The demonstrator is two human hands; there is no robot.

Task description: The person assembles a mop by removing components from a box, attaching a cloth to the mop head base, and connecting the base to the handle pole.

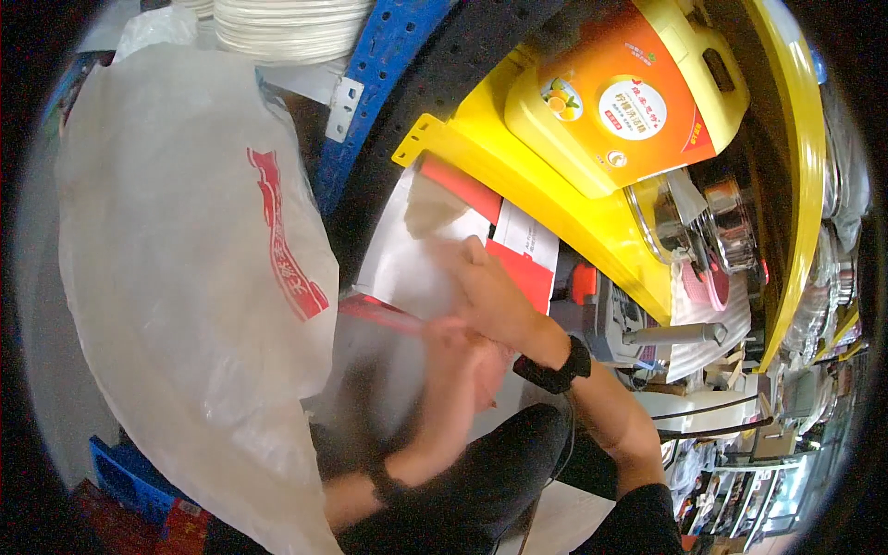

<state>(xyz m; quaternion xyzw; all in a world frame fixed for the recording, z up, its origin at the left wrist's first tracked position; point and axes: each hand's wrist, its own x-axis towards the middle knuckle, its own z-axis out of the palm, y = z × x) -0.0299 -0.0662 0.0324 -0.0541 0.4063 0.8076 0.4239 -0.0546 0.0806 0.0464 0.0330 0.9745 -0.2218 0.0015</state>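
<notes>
A white and red box (523, 273) stands low in front of me, with a brown tape-like patch on its white side. My right hand (495, 296), a black watch on its wrist, is curled against the box, with its fingertips blurred. Just below it, my left hand (453, 356) is closed and smeared by motion, close to the end of a thin red strip (384, 314) at the box's edge. Something pinkish-red (490, 377) shows beside the left hand. What either hand grips is hidden.
A large white plastic bag (185, 240) with red print fills the left side. On a yellow shelf (573, 240) at upper right stand a yellow jug (629, 102) and metal pots (731, 222). A blue perforated post (370, 88) rises beside stacked white plates (291, 28).
</notes>
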